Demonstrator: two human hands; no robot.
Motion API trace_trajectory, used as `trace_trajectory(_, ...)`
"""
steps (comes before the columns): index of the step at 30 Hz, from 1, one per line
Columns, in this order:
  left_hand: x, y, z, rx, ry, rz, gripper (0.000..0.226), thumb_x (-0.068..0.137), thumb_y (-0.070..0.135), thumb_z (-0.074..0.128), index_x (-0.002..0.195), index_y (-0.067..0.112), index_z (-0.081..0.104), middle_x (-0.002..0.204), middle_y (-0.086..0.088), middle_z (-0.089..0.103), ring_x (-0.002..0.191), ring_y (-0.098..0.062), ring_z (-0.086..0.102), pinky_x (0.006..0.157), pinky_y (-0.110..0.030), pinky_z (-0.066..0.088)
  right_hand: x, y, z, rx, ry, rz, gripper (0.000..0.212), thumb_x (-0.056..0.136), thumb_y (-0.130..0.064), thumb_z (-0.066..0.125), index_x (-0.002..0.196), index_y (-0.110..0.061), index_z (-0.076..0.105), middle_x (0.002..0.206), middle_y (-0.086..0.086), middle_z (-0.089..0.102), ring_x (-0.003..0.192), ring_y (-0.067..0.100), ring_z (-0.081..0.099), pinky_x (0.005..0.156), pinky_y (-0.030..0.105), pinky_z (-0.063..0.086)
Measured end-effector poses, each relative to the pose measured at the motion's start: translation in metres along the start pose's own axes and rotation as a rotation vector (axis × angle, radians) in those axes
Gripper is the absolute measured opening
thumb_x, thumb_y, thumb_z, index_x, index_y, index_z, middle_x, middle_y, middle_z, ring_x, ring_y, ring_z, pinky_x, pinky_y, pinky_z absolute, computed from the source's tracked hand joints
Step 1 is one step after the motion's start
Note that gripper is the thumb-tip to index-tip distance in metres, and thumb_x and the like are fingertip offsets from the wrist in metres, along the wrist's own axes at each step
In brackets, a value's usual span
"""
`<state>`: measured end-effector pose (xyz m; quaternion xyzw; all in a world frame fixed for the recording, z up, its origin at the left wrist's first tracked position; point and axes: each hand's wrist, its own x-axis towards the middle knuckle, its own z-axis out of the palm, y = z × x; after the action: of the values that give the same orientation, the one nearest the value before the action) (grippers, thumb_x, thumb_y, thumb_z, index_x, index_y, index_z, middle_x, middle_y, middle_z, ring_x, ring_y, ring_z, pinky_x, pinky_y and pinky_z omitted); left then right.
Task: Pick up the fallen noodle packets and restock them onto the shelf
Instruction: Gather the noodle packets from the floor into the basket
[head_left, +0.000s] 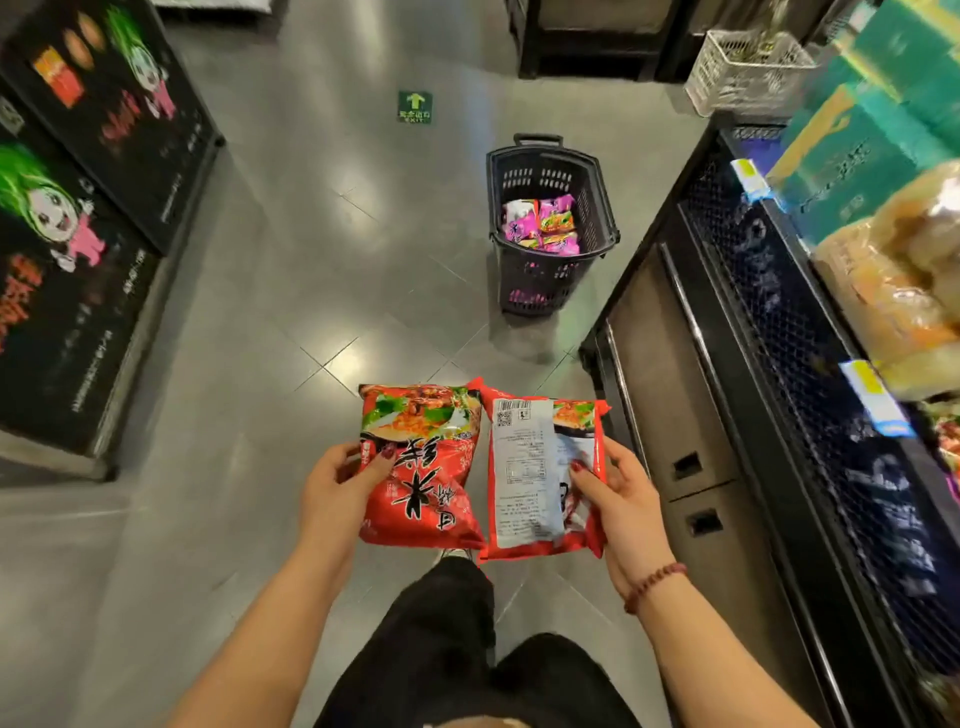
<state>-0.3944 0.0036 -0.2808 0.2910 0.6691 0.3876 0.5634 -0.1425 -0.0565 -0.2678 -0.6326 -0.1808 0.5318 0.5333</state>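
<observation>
I hold two red noodle packets in front of me above the grey floor. My left hand (332, 480) grips the left packet (423, 467) by its left edge, printed front facing up. My right hand (618, 499) grips the right packet (540, 478) by its right edge, its back with the white label facing up. The two packets touch side by side. The shelf (810, 374) rises on my right, with a black mesh front and blue-and-yellow price tags along its edges.
A black shopping basket (597, 208) holding several pink noodle packets (550, 226) stands on the floor ahead. Black display boxes (98, 218) with cartoon prints line the left. A white wire basket (743, 67) sits at the back right. Green boxes and bagged goods fill the right shelf.
</observation>
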Motion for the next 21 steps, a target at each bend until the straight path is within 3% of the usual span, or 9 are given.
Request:
trace_trajectory(3,0.048,0.043,0.023,0.033,-0.031,0.002,0.028,0.086,0.022,0.072,0.112,0.018,0.063,0.106,-0.006,0.070,0.085,-0.027,0.072,0.072,-0.043,0.058,0.049,-0.033,0.021,-0.002,0.011,-0.020,0.032,0.088,-0.002,0.063,0.117,-0.017,0.059,0.104,0.006,0.073,0.092,0.022,0.072,0.068,0.033,0.060)
trace_trajectory(8,0.119,0.104,0.075,0.033,-0.065,0.025,0.025,0.085,0.012,0.071,0.108,0.018,0.063,0.102,-0.003,0.069,0.085,-0.027,0.071,0.076,-0.043,0.058,0.129,-0.075,0.043,-0.002,0.071,-0.032,0.032,0.089,-0.005,0.063,0.118,-0.016,0.059,0.105,0.006,0.073,0.093,0.024,0.071,0.077,0.040,0.060)
trace_trajectory(13,0.196,0.145,0.136,0.032,-0.062,0.015,0.019,0.087,0.013,0.070,0.098,0.027,0.064,0.096,0.001,0.070,0.080,-0.022,0.072,0.065,-0.034,0.056,0.237,-0.112,0.059,0.014,0.080,-0.023,0.035,0.089,-0.003,0.063,0.122,-0.013,0.058,0.109,0.008,0.072,0.098,0.026,0.070,0.085,0.047,0.056)
trace_trajectory(17,0.262,0.187,0.190,0.050,-0.055,-0.008,0.022,0.089,0.012,0.067,0.110,0.019,0.063,0.097,-0.003,0.071,0.077,-0.023,0.072,0.060,-0.031,0.055,0.332,-0.143,0.074,0.044,0.052,-0.007,0.033,0.088,-0.003,0.064,0.119,-0.014,0.059,0.108,0.007,0.072,0.098,0.025,0.070,0.083,0.045,0.058)
trace_trajectory(21,0.323,0.234,0.246,0.090,-0.038,-0.016,0.018,0.089,0.008,0.066,0.101,0.021,0.064,0.092,-0.001,0.070,0.070,-0.018,0.071,0.059,-0.029,0.054,0.413,-0.180,0.079,0.058,0.050,0.040,0.033,0.088,-0.002,0.064,0.119,-0.013,0.057,0.111,0.010,0.071,0.100,0.026,0.069,0.086,0.049,0.056)
